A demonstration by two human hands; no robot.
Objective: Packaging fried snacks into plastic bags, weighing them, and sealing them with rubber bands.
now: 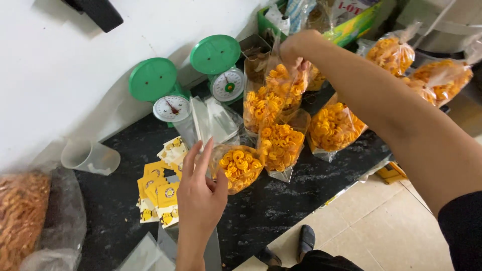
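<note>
Right hand (296, 47) fingers pinch snack bag (286, 83); left hand (201, 193) spread, empty.

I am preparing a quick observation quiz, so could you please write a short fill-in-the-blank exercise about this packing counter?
1. The two kitchen scales have round pans coloured ____.
2. The right hand grips the top of a clear bag of ____ ring-shaped snacks.
3. The left hand hovers open over a filled bag lying on the ____ counter.

Missing words: green; orange; black
</note>
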